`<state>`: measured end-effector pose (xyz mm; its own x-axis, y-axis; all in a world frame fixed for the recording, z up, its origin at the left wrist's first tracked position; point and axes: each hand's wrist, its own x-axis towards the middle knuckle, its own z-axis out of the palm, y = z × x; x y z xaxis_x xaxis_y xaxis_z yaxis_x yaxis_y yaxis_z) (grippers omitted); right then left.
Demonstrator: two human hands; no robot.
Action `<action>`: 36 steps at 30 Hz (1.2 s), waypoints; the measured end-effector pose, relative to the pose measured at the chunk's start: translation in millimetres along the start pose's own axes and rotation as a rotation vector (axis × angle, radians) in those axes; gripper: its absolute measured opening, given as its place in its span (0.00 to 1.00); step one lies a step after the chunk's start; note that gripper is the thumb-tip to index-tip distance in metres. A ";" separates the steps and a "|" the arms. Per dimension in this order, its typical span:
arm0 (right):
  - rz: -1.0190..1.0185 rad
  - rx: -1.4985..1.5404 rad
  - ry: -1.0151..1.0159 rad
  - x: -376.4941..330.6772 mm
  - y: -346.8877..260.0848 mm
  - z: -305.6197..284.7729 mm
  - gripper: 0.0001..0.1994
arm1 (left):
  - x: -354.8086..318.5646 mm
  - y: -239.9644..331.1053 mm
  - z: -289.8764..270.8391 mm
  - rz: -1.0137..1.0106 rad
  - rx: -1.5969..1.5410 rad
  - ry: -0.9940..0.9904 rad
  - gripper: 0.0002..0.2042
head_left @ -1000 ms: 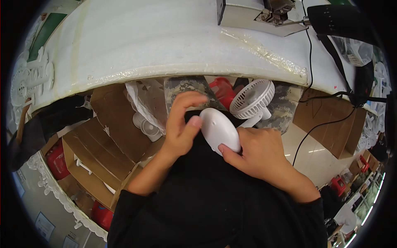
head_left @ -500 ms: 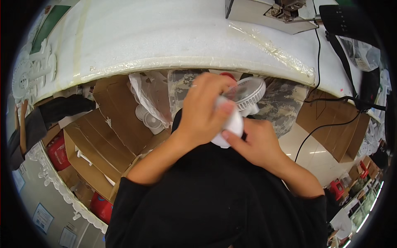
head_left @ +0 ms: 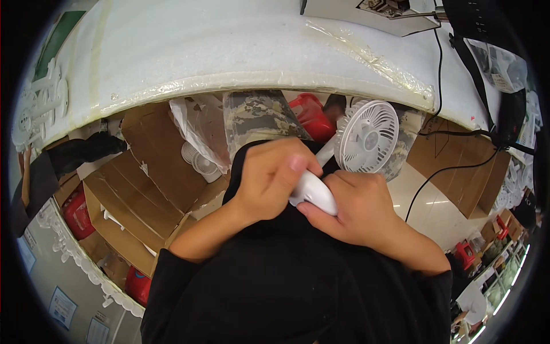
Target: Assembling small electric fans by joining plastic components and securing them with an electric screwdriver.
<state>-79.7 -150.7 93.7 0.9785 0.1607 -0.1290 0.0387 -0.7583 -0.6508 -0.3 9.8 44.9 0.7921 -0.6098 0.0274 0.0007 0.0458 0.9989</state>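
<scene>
A small white desk fan (head_left: 369, 137) is held over my lap, its round slatted grille turned up and to the right. Its rounded white base (head_left: 314, 193) lies between my two hands. My left hand (head_left: 276, 179) is closed on the left end of the base, near the stem, thumb on top. Around the right end of that base my right hand (head_left: 362, 206) is wrapped, with its thumb along the near side. The fingers hide part of the base, and what lies under them does not show.
A white foam-covered table (head_left: 200, 51) with a taped edge runs ahead of me. On it stands a metal box-like device (head_left: 366, 17) at the far right. An open cardboard box (head_left: 129, 200) sits to the left, with more white fans (head_left: 200, 160) beyond it. Black cables (head_left: 441, 74) hang at right.
The fan has turned so its grille faces more toward me. My left hand has come down from above the base to its left end, and my right hand has closed further over the base.
</scene>
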 end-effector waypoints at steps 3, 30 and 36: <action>-0.033 -0.003 0.028 -8.2 -1.6 4.5 0.13 | -11.6 -3.4 -4.2 -0.095 -0.001 0.024 0.20; -0.044 0.169 0.072 5.1 4.9 6.1 0.13 | -21.4 -23.1 -4.7 -0.302 -0.205 0.282 0.22; -0.125 0.004 -0.001 15.8 -6.7 -3.1 0.16 | -18.6 -16.2 -4.4 -0.106 -0.097 0.193 0.20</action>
<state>-63.9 -145.1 98.3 0.9658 0.2548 -0.0475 0.1599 -0.7298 -0.6647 -12.3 23.9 28.0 0.8864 -0.4532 -0.0943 0.1415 0.0712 0.9874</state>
